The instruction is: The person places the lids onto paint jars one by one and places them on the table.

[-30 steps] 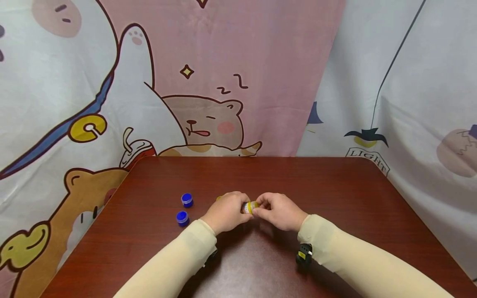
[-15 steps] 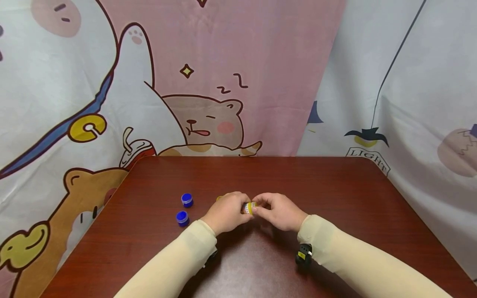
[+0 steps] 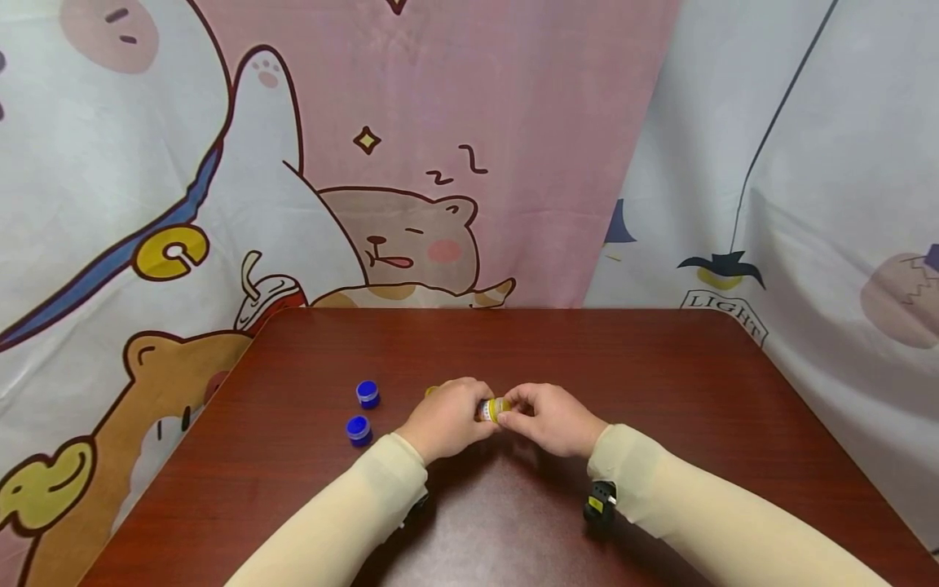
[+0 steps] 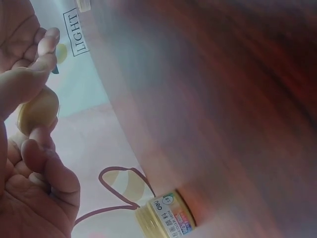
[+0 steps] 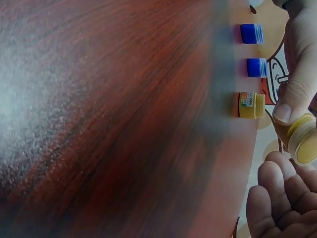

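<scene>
The left hand [image 3: 446,420] grips a yellow jar [image 3: 490,409] above the table, tilted with one end toward the right hand [image 3: 555,421]. The right hand's curled fingers and thumb meet at that end. In the right wrist view the held jar [image 5: 303,141] shows its round end face, with a thumb [image 5: 291,101] across its side and fingertips close below. The held jar [image 4: 40,110] sits between fingers in the left wrist view. Another yellow jar [image 3: 430,391] stands on the table, mostly hidden behind the left hand; its label shows in the left wrist view [image 4: 171,215].
Two blue jars [image 3: 368,395] [image 3: 359,430] stand left of the left hand on the brown table [image 3: 587,350]. A printed cloth [image 3: 543,147] hangs behind the table. Dark wrist devices [image 3: 599,503] are strapped under the sleeves.
The right hand's fingers moved left over the jar's end, then back slightly right, showing more yellow. The left hand has barely moved.
</scene>
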A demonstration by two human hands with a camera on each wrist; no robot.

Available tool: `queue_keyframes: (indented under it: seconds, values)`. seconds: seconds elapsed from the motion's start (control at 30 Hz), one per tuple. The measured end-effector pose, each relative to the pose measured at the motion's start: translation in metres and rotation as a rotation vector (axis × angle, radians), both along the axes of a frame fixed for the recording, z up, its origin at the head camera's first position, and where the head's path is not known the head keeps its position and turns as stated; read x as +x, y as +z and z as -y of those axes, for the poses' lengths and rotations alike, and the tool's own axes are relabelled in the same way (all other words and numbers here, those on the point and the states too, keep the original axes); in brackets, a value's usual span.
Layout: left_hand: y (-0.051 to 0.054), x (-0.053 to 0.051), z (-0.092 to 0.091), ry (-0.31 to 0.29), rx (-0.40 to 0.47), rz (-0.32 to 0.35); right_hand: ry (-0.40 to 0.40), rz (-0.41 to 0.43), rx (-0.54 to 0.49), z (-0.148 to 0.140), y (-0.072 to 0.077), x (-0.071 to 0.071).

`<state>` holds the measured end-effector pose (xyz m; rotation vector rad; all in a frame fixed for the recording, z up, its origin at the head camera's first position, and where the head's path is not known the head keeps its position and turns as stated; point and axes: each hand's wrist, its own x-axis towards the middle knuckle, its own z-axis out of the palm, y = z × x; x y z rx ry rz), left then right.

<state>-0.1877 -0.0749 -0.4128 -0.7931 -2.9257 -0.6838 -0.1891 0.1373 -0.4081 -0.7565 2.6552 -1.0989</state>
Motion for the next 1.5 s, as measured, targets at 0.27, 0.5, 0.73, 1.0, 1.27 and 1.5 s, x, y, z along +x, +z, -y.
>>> queue_keyframes:
  seconds: [0.27,0.5,0.73,1.0,1.27,1.5]
  values:
    - [-0.0008,-0.001,-0.001,-0.001,-0.003,0.0,0.008,-0.004,-0.079,0.0001,-0.0021,0.0013]
    - [-0.0019,-0.0015,-0.0009,0.0,-0.011,-0.008,0.025,-0.012,-0.061,-0.0007,-0.0025,0.0007]
    - [-0.0021,-0.0012,-0.0009,-0.003,-0.011,0.0,0.02,-0.018,-0.013,-0.0016,-0.003,-0.0005]
    - [-0.0025,-0.0015,-0.0002,-0.01,-0.008,-0.007,0.015,-0.038,-0.025,-0.0004,-0.0033,0.0009]
    - [-0.0014,-0.0015,0.0,-0.011,0.001,0.001,0.045,-0.042,-0.035,-0.0006,-0.0032,0.001]
    - [0.0011,0.0001,-0.0002,-0.005,-0.012,-0.007,0.025,-0.081,0.011,-0.0005,-0.0008,0.0019]
